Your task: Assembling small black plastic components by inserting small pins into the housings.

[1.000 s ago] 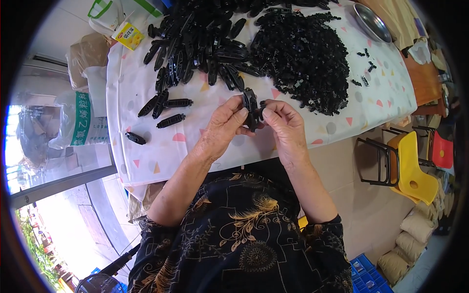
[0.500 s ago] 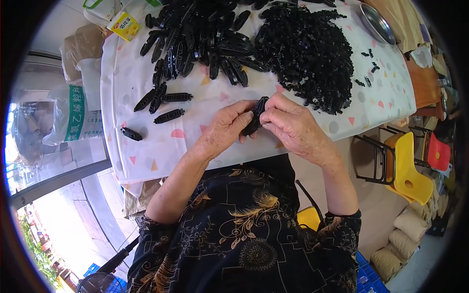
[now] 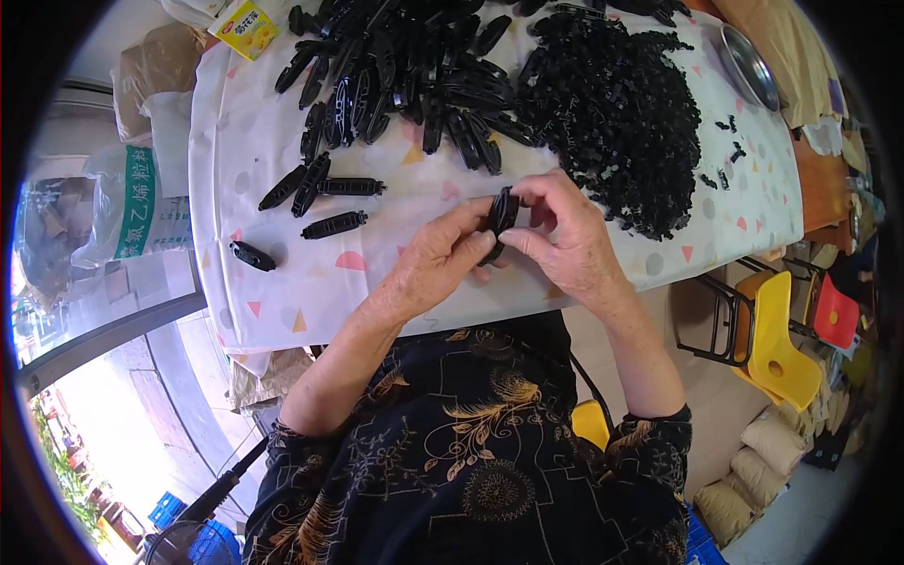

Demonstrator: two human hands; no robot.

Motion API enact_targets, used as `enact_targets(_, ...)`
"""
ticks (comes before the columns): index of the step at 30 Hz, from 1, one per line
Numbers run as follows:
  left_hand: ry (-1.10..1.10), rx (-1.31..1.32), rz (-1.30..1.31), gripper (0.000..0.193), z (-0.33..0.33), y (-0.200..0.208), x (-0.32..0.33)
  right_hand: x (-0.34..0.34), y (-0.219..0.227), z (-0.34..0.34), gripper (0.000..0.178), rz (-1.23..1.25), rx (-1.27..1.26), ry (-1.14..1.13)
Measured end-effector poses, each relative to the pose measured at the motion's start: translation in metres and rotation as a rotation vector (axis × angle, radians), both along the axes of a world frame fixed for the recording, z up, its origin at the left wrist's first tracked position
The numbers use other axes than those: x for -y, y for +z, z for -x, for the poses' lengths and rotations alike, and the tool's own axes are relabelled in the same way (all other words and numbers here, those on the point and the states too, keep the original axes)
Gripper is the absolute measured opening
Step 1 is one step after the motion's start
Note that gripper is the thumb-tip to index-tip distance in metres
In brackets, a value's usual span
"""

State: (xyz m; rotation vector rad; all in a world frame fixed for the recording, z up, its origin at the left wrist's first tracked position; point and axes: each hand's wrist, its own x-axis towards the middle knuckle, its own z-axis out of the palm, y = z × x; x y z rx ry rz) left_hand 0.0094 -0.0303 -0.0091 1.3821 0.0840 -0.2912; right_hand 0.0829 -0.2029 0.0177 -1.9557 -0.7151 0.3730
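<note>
Over the near part of the table, my left hand (image 3: pixel 441 252) grips an elongated black plastic part (image 3: pixel 503 218) between thumb and fingers, tilted nearly upright. My right hand (image 3: pixel 568 233) touches the same part from the right, index finger near its upper end and thumb lower down, with a gap between them. Whether a small piece sits under those fingertips cannot be seen. To the left lie several similar loose parts, among them a black part (image 3: pixel 335 224) and a shorter-looking one (image 3: pixel 252 255). Beyond my hands is a large pile of such parts (image 3: pixel 395 75).
A heap of small black plastic pieces (image 3: pixel 617 122) spreads at the far right of the patterned tablecloth (image 3: pixel 311 292). Past it stands a round metal dish (image 3: pixel 750 68). A yellow packet (image 3: pixel 244 30) lies at the back left. Yellow chair (image 3: pixel 774 344) and filled sacks (image 3: pixel 744 471) stand right.
My right thumb and index finger have gone from a tight pinch at the part to a wider spread along it. The left hand keeps its grip. The whole view has shifted slightly.
</note>
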Motion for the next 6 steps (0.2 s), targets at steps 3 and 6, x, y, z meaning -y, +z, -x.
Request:
enact_targets(3,-0.003,0.039,0.011,0.050,0.001,-0.007,0.000,-0.009,-0.015,0.006,0.039,-0.183,-0.304,-0.122)
enact_targets(6,-0.019,0.022,-0.039,0.063,-0.001,-0.004,-0.003,-0.016,-0.028,0.010,0.046,-0.358,-0.625,-0.142)
